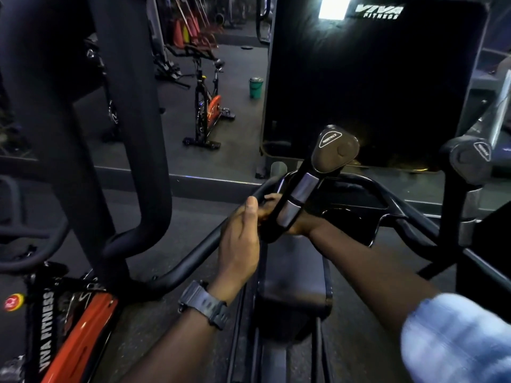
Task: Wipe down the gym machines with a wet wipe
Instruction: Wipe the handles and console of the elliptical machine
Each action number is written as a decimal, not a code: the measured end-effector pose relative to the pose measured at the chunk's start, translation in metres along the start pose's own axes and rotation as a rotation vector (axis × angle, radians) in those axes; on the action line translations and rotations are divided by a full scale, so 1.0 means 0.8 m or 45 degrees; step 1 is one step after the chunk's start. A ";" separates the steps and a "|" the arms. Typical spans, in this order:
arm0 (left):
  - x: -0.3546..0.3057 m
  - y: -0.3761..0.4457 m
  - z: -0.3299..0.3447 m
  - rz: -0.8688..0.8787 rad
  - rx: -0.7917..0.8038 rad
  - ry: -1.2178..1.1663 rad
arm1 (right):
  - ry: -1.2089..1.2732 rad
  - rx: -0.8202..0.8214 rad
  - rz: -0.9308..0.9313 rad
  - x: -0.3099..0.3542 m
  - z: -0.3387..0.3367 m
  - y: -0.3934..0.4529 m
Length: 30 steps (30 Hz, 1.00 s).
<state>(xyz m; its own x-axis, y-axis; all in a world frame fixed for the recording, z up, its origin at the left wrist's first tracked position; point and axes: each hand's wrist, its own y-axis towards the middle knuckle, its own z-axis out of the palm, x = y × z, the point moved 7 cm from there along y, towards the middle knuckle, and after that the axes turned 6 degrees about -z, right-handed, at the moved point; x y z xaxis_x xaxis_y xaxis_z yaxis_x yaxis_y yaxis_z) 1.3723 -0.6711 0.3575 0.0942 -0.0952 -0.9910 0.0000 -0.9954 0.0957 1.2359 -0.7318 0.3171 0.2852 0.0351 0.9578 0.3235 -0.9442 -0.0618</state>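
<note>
My left hand (240,239) grips the curved black handlebar (193,261) of the machine, fingers wrapped over the tube and thumb raised along it, just left of the upright resistance lever (300,194), which serves here as the landmark. My right hand (287,217) reaches in from the right and lies directly behind that lever, which hides most of it; its fingers (272,199) appear curled toward the bar beside my left thumb, but I cannot tell what, if anything, they hold. No wet wipe is visible; if one is in use, it is concealed behind the lever or inside my right hand. A dark wristwatch (204,304) sits on my left wrist, below and left of the lever, and a pale blue sleeve (456,338) covers my right forearm, low and to the right. The padded seat (294,283) lies directly below the lever. A green bin (256,87) stands on the floor well beyond it, upper left. Judged step: wiping the handlebar junction at the lever's base, with my left hand steadying the bar. The next move probably calls for drawing the wiping hand clear of the lever and along the bar's untouched length.
</note>
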 end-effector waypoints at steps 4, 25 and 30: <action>-0.014 -0.003 -0.013 0.101 -0.197 0.007 | 0.592 0.139 0.071 0.032 0.039 -0.009; -0.049 0.000 0.028 0.230 -0.061 -0.071 | 1.265 -0.550 -0.168 0.050 0.018 -0.055; -0.073 0.001 0.049 0.244 0.090 -0.119 | 1.452 -0.565 -0.425 0.139 -0.067 -0.052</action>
<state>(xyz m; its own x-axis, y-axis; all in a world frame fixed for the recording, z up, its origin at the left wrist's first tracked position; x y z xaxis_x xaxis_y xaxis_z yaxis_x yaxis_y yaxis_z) 1.3281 -0.6667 0.4121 -0.0070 -0.2797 -0.9601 -0.0792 -0.9569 0.2793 1.2056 -0.7059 0.4415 -0.7594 0.1991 0.6195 -0.1627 -0.9799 0.1156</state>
